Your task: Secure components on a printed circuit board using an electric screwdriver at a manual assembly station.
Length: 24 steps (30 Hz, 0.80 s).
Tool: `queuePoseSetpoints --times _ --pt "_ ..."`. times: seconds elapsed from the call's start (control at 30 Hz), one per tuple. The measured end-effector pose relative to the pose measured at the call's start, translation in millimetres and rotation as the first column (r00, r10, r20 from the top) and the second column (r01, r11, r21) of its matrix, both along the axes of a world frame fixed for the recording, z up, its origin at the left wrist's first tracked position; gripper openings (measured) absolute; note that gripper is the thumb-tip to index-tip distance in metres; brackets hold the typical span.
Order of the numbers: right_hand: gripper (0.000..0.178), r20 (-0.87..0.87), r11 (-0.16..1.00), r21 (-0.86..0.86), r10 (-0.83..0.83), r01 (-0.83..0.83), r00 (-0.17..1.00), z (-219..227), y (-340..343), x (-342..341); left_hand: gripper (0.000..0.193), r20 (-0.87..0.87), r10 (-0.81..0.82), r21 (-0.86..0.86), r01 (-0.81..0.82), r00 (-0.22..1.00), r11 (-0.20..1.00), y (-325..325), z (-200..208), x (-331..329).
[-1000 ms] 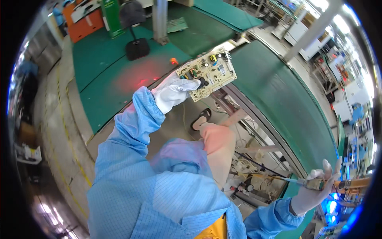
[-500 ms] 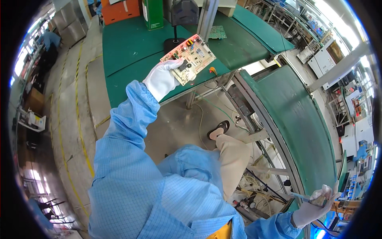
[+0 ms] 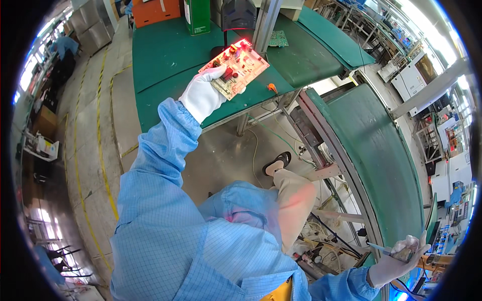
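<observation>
A circuit board (image 3: 246, 72) with several components on it is in my left hand (image 3: 206, 93), which wears a white glove and grips the board's near left edge. Red light glows over the board. It is held tilted above the front of the green table, just below a black scanner-like device (image 3: 238, 15) on a stand. Far to the lower right, my white-gloved right hand (image 3: 394, 263) is curled beside the green conveyor belt. From it sticks a thin light-blue stick-like tool (image 3: 379, 247); what lies in the palm is unclear.
The green table (image 3: 160, 65) bears a green can (image 3: 197, 17) and an orange box (image 3: 155, 12). A metal post (image 3: 266, 25) stands beside the scanner, with another circuit board (image 3: 277, 38) behind it. A green conveyor belt (image 3: 376, 145) curves along my right, with cables and tubes below.
Red light has come on over the board and also tints my lap. My left hand and the board have shifted slightly left. My right hand looks nearly still.
</observation>
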State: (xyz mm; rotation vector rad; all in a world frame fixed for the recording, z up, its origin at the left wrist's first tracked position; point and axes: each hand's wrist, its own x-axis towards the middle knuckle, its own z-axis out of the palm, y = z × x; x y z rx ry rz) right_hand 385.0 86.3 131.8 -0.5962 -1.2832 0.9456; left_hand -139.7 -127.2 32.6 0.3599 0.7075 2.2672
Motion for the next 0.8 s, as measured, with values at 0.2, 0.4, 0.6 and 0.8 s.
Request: queuePoseSetpoints --times 0.2,0.4,0.6,0.8 --pt "0.043 0.225 0.990 0.132 -0.087 0.058 0.971 -3 -4 -1 0.030 0.120 0.167 0.103 -0.180 0.979 0.978 7 4 -7" --pt "0.043 0.228 0.945 0.154 -0.320 0.290 0.920 2 -16 -20 0.029 0.121 0.128 0.079 -0.138 0.984 0.987 15 9 2" --pt "0.048 0.167 0.977 0.094 -0.207 0.193 0.964 12 -20 -23 0.041 0.060 -0.252 0.024 0.251 0.966 0.968 51 27 67" --pt "0.057 0.124 0.983 0.034 -0.186 0.183 0.975 26 -31 -53 0.048 0.046 -0.591 -0.052 0.593 0.805 0.803 100 23 129"
